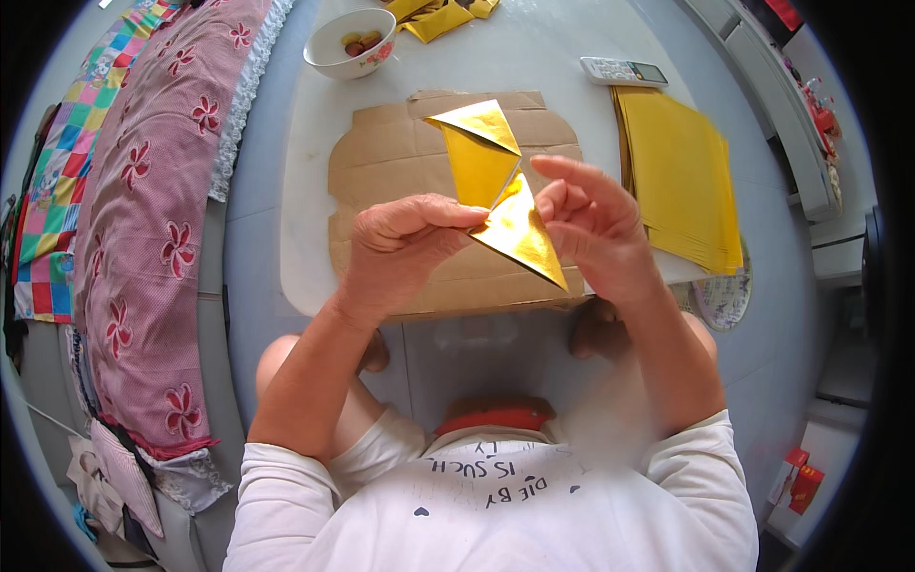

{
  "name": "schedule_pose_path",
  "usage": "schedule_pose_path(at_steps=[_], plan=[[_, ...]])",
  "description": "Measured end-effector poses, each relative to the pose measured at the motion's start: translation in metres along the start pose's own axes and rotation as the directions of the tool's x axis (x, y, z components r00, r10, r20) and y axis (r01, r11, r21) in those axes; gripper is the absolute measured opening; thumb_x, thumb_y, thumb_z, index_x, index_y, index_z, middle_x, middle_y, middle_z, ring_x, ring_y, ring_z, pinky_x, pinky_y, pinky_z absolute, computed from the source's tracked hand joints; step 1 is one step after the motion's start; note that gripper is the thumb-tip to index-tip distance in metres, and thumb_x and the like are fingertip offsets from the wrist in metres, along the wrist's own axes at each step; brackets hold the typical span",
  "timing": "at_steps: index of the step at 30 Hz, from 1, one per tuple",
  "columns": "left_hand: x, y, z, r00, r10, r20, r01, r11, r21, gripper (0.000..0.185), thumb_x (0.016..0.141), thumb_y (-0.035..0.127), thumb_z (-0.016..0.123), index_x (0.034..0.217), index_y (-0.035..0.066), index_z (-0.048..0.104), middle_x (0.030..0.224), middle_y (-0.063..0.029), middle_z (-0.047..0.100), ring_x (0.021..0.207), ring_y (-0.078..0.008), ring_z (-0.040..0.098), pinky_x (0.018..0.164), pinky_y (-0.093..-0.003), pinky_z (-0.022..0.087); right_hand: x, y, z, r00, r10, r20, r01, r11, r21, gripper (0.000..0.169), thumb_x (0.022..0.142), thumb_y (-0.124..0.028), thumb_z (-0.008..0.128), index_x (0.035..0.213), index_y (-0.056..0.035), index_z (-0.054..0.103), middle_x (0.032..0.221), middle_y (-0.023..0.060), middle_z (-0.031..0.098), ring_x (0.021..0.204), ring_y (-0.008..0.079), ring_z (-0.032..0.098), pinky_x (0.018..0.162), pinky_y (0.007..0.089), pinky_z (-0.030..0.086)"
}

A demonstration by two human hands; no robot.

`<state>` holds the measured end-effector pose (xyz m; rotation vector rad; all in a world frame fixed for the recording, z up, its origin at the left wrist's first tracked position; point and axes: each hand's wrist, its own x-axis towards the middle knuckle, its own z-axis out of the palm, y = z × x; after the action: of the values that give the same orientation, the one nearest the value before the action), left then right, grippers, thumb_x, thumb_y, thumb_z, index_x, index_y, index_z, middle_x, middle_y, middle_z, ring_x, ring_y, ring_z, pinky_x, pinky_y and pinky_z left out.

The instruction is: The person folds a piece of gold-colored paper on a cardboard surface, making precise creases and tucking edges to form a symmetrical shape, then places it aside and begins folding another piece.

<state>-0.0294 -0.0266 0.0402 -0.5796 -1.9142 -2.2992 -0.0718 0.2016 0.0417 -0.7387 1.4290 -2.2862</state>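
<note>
My left hand (pixel 411 247) pinches a folded piece of gold foil paper (pixel 480 166) between thumb and fingers, above a flattened cardboard sheet (pixel 386 161). The paper has a triangular flap at its top and a pointed, shiny fold at its lower right. Beside that lower fold is my right hand (pixel 593 225), its index finger raised and its fingers apart; whether a fingertip touches the paper I cannot tell. A stack of flat gold paper sheets (pixel 679 179) lies to the right of the cardboard.
Behind the cardboard on the white table (pixel 304 150) stand a flowered bowl (pixel 350 66) with small fruits or nuts and a pile of folded gold paper (pixel 439 20). A white remote control (pixel 622 71) lies at the stack's far edge. A sofa with a pink cover (pixel 143 236) is at left.
</note>
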Motion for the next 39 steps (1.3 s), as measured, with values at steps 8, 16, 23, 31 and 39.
schedule_pose_path(at_steps=[8,16,23,31,39], plan=[[0.004,-0.002,0.004,1.000,-0.015,0.016,0.016,1.000,-0.027,0.019,0.087,-0.008,0.065,0.104,-0.002,0.069,0.100,-0.0087,0.070,0.094,-0.0141,0.066,0.085,-0.0234,0.054,0.003,0.008,0.008,0.996,-0.087,0.009,0.087,0.986,-0.145,0.023,0.090,0.004,0.062,0.112,-0.0005,0.066,0.096,0.0049,0.062,0.086,0.0102,0.060,0.076,0.0224,0.050],[0.010,-0.009,0.016,0.997,-0.026,-0.079,0.010,0.980,-0.200,0.016,0.089,-0.004,0.064,0.104,-0.001,0.068,0.101,-0.0093,0.069,0.095,-0.0137,0.065,0.086,-0.0241,0.054,0.005,0.027,0.000,0.992,-0.126,-0.019,0.127,0.987,0.101,0.018,0.094,-0.008,0.061,0.111,-0.0069,0.066,0.103,0.0107,0.068,0.085,0.0163,0.063,0.069,0.0285,0.050],[0.012,-0.014,0.015,0.980,-0.119,-0.160,0.091,0.982,-0.167,0.013,0.090,0.000,0.066,0.103,0.000,0.068,0.099,-0.0046,0.068,0.095,-0.0095,0.062,0.083,-0.0212,0.052,0.012,0.025,0.018,0.966,0.023,-0.259,0.051,0.960,0.274,0.012,0.096,-0.014,0.060,0.105,-0.0067,0.066,0.103,0.0018,0.065,0.088,0.0093,0.059,0.073,0.0255,0.047],[0.015,-0.015,0.017,0.978,-0.136,-0.161,0.118,0.986,-0.118,0.012,0.090,0.000,0.066,0.102,0.001,0.069,0.099,-0.0052,0.068,0.092,-0.0105,0.062,0.083,-0.0229,0.050,0.017,0.028,0.018,0.950,0.071,-0.304,0.043,0.935,0.353,0.008,0.097,-0.016,0.060,0.099,-0.0099,0.066,0.108,0.0000,0.063,0.090,0.0074,0.056,0.075,0.0255,0.047],[0.017,-0.016,0.017,0.996,-0.063,-0.062,0.070,0.990,0.125,0.013,0.089,0.000,0.066,0.101,0.002,0.070,0.099,-0.0049,0.067,0.092,-0.0104,0.060,0.082,-0.0225,0.050,0.018,0.021,0.012,0.946,0.152,-0.288,-0.026,0.917,0.398,0.008,0.093,-0.013,0.062,0.087,-0.0095,0.066,0.101,-0.0005,0.064,0.086,0.0091,0.059,0.074,0.0266,0.048]])
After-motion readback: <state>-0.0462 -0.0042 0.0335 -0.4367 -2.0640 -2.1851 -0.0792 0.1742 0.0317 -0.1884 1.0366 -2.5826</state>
